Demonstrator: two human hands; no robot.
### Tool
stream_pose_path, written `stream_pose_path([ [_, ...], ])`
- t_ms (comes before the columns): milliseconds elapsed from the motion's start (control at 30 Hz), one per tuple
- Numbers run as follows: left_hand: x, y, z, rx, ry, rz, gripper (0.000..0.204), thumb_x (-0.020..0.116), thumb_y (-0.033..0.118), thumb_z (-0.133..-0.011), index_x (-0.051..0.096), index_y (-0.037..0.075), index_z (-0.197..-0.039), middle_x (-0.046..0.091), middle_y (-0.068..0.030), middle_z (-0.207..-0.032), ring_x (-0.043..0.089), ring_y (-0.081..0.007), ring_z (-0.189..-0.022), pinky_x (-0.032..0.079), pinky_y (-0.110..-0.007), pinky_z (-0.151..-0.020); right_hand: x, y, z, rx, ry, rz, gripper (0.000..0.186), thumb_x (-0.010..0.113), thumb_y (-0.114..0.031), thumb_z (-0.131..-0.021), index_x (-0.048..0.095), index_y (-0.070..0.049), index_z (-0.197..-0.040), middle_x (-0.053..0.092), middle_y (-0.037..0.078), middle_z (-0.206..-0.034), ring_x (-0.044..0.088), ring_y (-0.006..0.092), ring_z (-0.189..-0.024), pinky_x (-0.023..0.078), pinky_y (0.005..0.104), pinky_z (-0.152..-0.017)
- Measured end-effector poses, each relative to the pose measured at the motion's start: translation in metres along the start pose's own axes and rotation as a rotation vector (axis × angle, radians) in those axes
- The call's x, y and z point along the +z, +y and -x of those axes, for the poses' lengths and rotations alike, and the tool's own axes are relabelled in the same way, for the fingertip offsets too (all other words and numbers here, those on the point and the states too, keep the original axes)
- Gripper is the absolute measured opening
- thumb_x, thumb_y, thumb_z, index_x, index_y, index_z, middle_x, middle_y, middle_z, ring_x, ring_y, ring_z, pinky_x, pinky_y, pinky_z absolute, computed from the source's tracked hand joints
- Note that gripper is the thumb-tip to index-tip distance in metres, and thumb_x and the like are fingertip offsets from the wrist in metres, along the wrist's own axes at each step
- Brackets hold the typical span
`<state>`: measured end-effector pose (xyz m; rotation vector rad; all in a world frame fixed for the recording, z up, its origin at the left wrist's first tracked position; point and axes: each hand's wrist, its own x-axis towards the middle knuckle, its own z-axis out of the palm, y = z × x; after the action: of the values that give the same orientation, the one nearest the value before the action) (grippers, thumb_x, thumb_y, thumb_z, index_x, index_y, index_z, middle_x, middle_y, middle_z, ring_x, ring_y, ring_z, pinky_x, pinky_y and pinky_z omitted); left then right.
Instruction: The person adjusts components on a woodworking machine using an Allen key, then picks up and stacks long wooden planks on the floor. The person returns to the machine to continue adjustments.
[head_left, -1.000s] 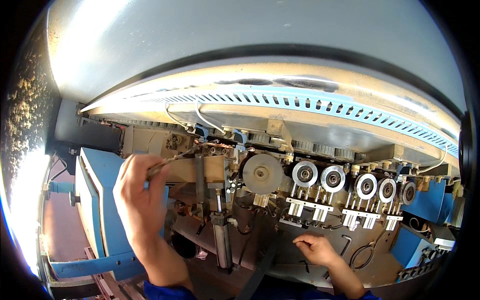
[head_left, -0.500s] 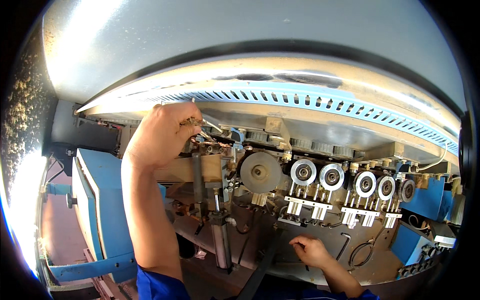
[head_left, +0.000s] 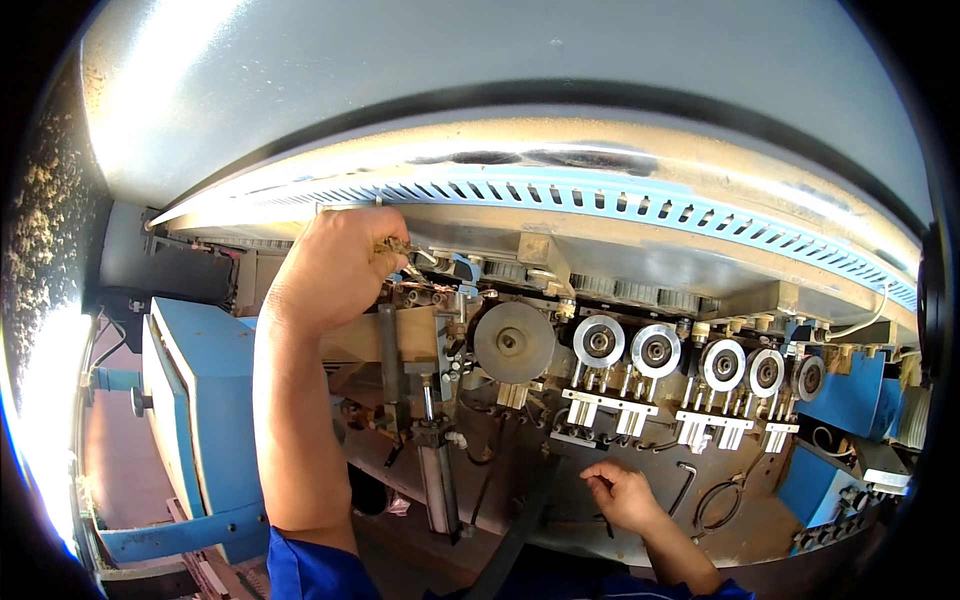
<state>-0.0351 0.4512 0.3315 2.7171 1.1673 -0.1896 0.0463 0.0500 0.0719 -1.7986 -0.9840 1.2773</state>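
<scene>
Head view. The left hand (head_left: 335,265) is raised into the upper part of the open machine, just below the long perforated blue-and-silver metal rail (head_left: 600,200). Its fingers are curled tight around a small slender metal tool (head_left: 403,252), of which only the pale tip shows past the knuckles; the tip points toward the cluster of small fittings and thin wires (head_left: 440,275) just beside the hand. The tool reads as light, stiff and thin. Being smooth metal, it is likely to slip or twist under load, so it is best held well back along the shank, as the closed fist does now, with the tip left free.

The right hand (head_left: 622,492) rests low on the dark, dusty machine bed (head_left: 740,520), fingers loosely bent and apparently empty; whether a fingertip pinches anything small cannot be told. A bent dark hex key (head_left: 688,483) lies just beside it.

Between the hands stand a large dull grey metal disc (head_left: 513,342) and a row of bright silver pressure rollers on white brackets (head_left: 690,360). These are rigid, fixed parts. A blue sheet-metal housing (head_left: 200,420) stands to the left.
</scene>
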Motion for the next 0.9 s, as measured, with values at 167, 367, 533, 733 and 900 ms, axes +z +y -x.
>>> stream_pose_path([
  [167,0.026,-0.001,0.012,0.080,0.156,0.072,0.015,0.073,0.010,-0.088,0.069,0.005,-0.102,0.072,-0.0172,-0.087,0.069,-0.0392,-0.082,0.054,-0.044,-0.076,-0.005,-0.002,0.003,0.022,0.008,-0.005,0.013,0.068,-0.012,-0.095,0.073,-0.011,-0.107,0.074,0.013,-0.091,0.072,0.0305,-0.077,0.058,0.0397,-0.069],
  [367,0.065,-0.018,0.045,0.229,0.394,0.007,0.016,0.067,-0.001,-0.081,0.064,0.006,-0.095,0.068,-0.0122,-0.090,0.063,-0.0363,-0.085,0.047,-0.043,-0.081,-0.007,-0.006,0.004,0.003,0.031,-0.033,0.013,0.068,-0.013,-0.095,0.073,-0.012,-0.107,0.075,0.013,-0.094,0.073,0.0346,-0.084,0.059,0.0423,-0.075],
  [533,0.057,-0.028,0.069,0.240,0.405,0.037,0.015,0.065,-0.001,-0.082,0.066,0.006,-0.095,0.070,-0.0112,-0.089,0.065,-0.0341,-0.087,0.047,-0.042,-0.083,0.001,0.002,0.000,-0.079,0.043,-0.037,0.012,0.069,-0.008,-0.094,0.075,-0.007,-0.105,0.071,0.012,-0.091,0.070,0.0245,-0.075,0.056,0.0348,-0.067],
  [733,0.025,-0.026,0.061,0.237,0.330,0.040,0.012,0.070,0.000,-0.083,0.067,0.006,-0.093,0.072,-0.0117,-0.092,0.066,-0.0341,-0.089,0.048,-0.041,-0.084,0.010,-0.005,-0.005,-0.054,0.008,-0.034,0.011,0.070,-0.008,-0.094,0.074,-0.007,-0.103,0.069,0.012,-0.089,0.069,0.0268,-0.073,0.055,0.0368,-0.066],
  [900,0.016,-0.023,0.056,0.206,0.327,0.072,0.013,0.077,0.004,-0.082,0.070,0.004,-0.093,0.072,-0.0115,-0.091,0.067,-0.0341,-0.091,0.050,-0.042,-0.088,0.016,-0.002,-0.005,-0.090,-0.003,-0.007,0.010,0.070,-0.008,-0.093,0.074,-0.006,-0.103,0.069,0.012,-0.091,0.068,0.0273,-0.073,0.055,0.0364,-0.066],
])
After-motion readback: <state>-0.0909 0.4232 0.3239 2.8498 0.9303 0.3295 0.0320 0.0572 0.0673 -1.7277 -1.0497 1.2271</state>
